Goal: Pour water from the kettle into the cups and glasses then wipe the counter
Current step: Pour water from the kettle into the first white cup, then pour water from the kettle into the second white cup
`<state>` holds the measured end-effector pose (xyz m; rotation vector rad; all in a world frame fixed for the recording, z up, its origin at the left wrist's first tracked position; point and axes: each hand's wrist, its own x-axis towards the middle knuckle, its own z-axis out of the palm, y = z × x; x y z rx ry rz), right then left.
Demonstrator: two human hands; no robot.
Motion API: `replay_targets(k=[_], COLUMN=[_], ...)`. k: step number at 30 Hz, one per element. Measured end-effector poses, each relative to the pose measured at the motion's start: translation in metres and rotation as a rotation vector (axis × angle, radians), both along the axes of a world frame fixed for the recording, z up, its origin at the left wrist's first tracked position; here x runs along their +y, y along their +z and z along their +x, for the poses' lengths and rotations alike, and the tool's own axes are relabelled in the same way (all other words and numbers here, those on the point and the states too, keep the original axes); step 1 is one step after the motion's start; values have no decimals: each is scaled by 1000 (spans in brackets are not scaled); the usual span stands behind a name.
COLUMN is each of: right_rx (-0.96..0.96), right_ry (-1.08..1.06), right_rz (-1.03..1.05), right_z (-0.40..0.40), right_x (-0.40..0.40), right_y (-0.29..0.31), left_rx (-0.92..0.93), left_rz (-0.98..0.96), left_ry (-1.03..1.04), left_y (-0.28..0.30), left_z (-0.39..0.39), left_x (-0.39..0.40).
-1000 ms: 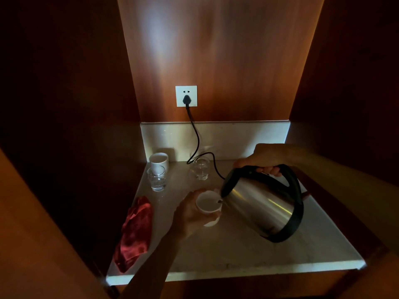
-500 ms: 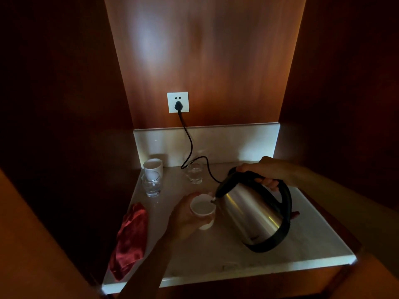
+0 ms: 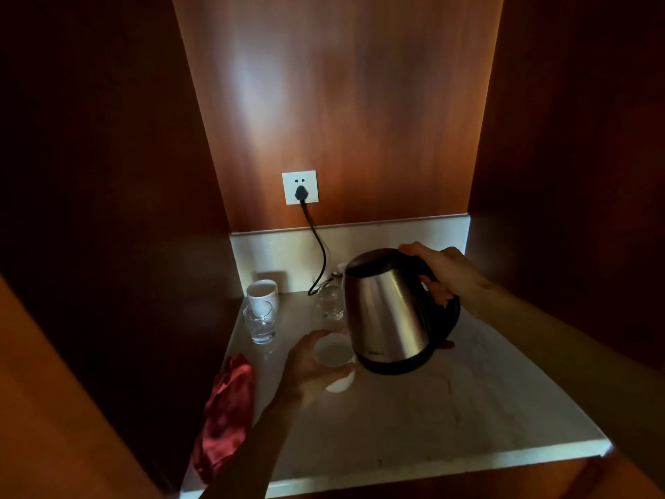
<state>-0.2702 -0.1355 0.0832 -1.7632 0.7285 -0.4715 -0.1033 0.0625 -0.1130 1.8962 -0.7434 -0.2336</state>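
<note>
My right hand [image 3: 444, 273] grips the black handle of a steel kettle [image 3: 387, 311], which is upright just above the pale counter [image 3: 449, 408]. My left hand [image 3: 311, 369] is wrapped around a small white cup [image 3: 333, 354] right beside the kettle's lower left side. At the back left stands another white cup [image 3: 262, 293] with a clear glass [image 3: 259, 324] in front of it. A second clear glass [image 3: 330, 300] stands behind the kettle near the cord. A red cloth [image 3: 225, 412] lies crumpled along the counter's left edge.
A black cord [image 3: 318, 246] runs from a white wall socket [image 3: 299, 187] down to the counter behind the kettle. Dark wooden walls close the niche on the left, right and back. The counter's front edge [image 3: 431, 462] is near me.
The kettle has swung from tilted, spout at the white cup, back to upright and moved up and back. My left hand still holds the cup.
</note>
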Motion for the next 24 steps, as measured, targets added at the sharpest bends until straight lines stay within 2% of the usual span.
replay_targets(k=[7,11,16,20,24], right_rx=[-91,-94,-100,-95,-76], right_ry=[-41,-22,-2,21,17], right_rz=[55,66,71,74,68], right_z=[11,20,34,44,54], right_x=[-2,-5,-11,-22,-31], right_y=[-1,-5,-10,-13,-15], left_rx=[-119,-87,-71,-153,-98], left_rz=[139,145,162,300,268], left_ry=[172,241,295,275,291], left_y=[10,26,43,49,54], left_z=[35,56,84,107,121], left_x=[2,-9,-33,-54,-71])
